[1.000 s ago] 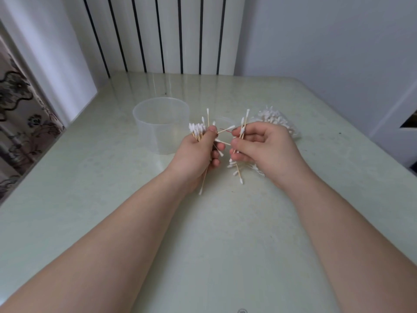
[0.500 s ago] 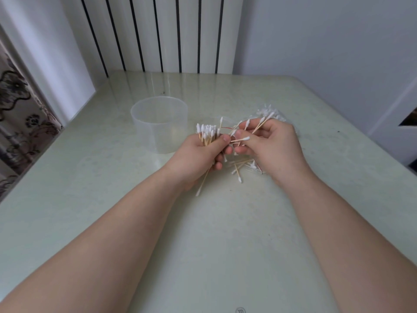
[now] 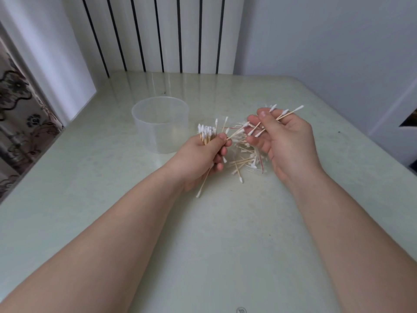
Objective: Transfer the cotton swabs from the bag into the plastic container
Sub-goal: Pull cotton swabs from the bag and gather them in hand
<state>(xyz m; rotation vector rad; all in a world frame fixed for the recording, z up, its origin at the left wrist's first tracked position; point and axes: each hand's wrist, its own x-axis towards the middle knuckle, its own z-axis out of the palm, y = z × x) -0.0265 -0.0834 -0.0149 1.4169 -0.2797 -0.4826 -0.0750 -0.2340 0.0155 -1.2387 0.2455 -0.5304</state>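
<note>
Head view: left hand (image 3: 198, 159) and right hand (image 3: 286, 141) each grip swabs (image 3: 206, 134), container (image 3: 160, 125) beyond left.

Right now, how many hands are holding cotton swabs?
2. The left hand grips a swab bundle beside the plastic container; the right hand pinches several swabs above the loose pile on the table.

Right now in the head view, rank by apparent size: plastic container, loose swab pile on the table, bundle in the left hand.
1. plastic container
2. loose swab pile
3. bundle in the left hand; its middle is hidden in the grip, so its rank below the pile is less sure.
</note>
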